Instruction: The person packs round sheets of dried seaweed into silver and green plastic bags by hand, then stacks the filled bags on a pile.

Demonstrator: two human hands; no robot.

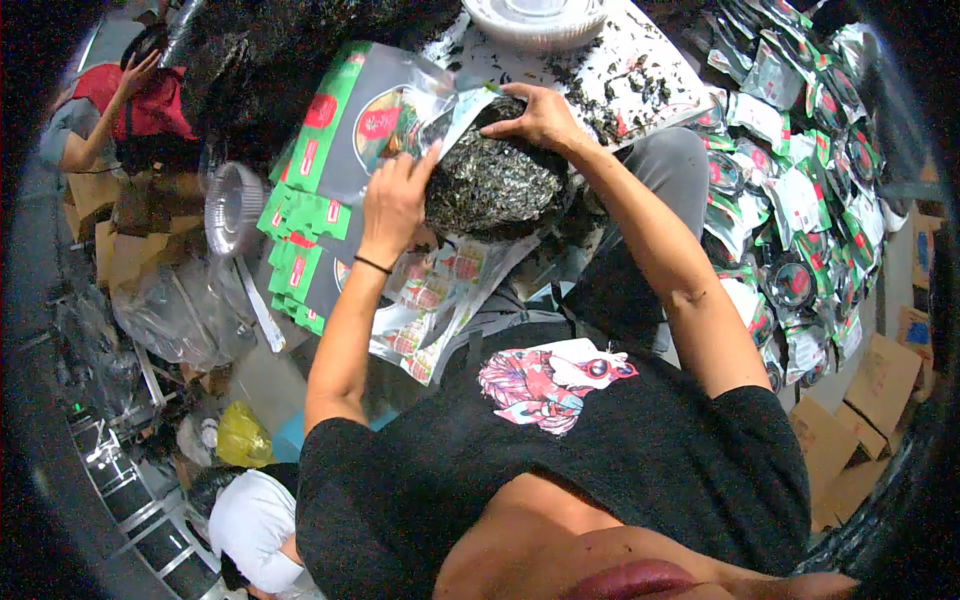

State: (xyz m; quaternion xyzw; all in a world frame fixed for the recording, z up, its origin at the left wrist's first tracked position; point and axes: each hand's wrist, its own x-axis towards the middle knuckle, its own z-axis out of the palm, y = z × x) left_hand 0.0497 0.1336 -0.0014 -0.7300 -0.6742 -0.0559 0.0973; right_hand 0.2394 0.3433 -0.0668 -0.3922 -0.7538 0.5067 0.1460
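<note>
A dark, crinkled round cake of dried seaweed lies in front of me, at the mouth of a clear and green pouch with a round food picture. My left hand is closed on the pouch's near edge, its fingers against the film beside the seaweed. At the far side, my right hand curls thumb and fingers round the cake's upper rim, close to the raised corner of the pouch. More flat green-edged pouches are stacked under and left of this one. Part of the seaweed's underside is hidden.
A white board strewn with seaweed scraps holds a clear plastic tub. Another tub stands left of the pouches. Filled packets are heaped at right, above cardboard boxes. Two other people are at the left.
</note>
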